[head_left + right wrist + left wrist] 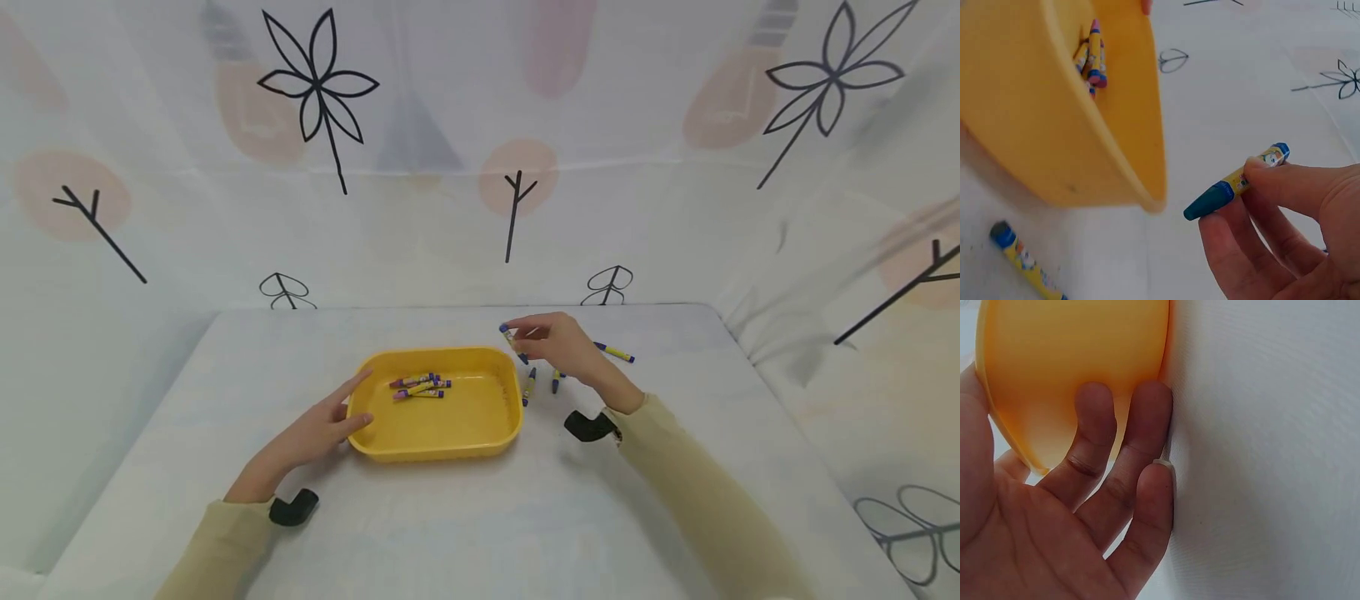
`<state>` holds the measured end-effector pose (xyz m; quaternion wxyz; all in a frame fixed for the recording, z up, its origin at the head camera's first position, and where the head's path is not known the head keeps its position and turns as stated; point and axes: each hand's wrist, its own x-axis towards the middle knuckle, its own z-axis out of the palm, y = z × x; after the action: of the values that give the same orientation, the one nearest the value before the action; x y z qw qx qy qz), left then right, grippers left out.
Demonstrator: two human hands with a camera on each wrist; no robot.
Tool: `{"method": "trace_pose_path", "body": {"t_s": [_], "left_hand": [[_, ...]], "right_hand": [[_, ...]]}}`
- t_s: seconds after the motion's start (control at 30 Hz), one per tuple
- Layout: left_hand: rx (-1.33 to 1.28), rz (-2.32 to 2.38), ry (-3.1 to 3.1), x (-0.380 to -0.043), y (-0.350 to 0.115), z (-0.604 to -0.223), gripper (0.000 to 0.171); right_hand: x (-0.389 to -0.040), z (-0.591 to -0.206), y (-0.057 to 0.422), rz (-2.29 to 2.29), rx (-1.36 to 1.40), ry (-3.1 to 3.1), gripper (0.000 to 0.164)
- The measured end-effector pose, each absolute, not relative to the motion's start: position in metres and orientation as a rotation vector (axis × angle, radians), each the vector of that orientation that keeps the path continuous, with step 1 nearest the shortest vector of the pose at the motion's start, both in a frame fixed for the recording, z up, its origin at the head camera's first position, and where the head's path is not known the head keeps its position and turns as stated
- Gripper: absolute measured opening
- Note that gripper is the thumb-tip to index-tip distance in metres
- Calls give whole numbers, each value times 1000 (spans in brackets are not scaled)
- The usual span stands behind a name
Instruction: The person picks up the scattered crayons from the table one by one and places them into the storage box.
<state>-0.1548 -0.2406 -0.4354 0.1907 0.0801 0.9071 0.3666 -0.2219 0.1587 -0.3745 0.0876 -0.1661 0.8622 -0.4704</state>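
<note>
Pinching: R hand (551,342) has the teal-tipped crayon (1229,184) btwn thumb and fingers; fingers bent, closed down to the crayon's own thickness, good hold.
Crayon pos.: up off the table (450,533), slanted, by the tray's far R corner, near the rim but apart from it.
Wrapper: yellow w/ cartoon print, blue bands, blue butt end showing past the thumb.
L hand: and here's the L hand (330,425) on the L end of the yellow tray (435,454), thumb over the rim, other fingers spread a bit and slightly bent vs. the outer wall; it grips the tray end, nothing else.
In tray: crayon cluster (420,387), approx. four, overlapping, L of centre twd the far side; pink and purple tips among them, exact no. hard to tell.
Table, R side: one loose crayon (529,387) just beside the tray wall; a second crayon (556,383) partly hidden by R hand; a third crayon (617,352) farther R, one end behind the wrist.
Wrists: tan sleeves (697,492), black band (588,426) on R, black band (295,507) on L.
Backdrop: white cloth (435,233) w/ black leaf drawings.
</note>
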Motion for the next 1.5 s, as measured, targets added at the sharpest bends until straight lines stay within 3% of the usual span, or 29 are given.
{"method": "trace_pose_path", "body": {"t_s": [0.53, 1.03, 1.27, 1.5], "left_hand": [[185, 1029, 2544, -155, -240, -435, 79], [190, 1059, 2526, -153, -240, -433, 77], [178, 1063, 2518, -153, -240, -434, 78], [185, 1055, 2527, -154, -240, -434, 77]], "right_hand": [[-254, -388, 49, -1278, -1016, 2598, 25], [-251, -401, 29, -970, -1093, 2589, 16], [-247, -404, 24, -667, -1138, 2669, 16], [-247, -412, 23, -643, -1113, 2716, 17]]}}
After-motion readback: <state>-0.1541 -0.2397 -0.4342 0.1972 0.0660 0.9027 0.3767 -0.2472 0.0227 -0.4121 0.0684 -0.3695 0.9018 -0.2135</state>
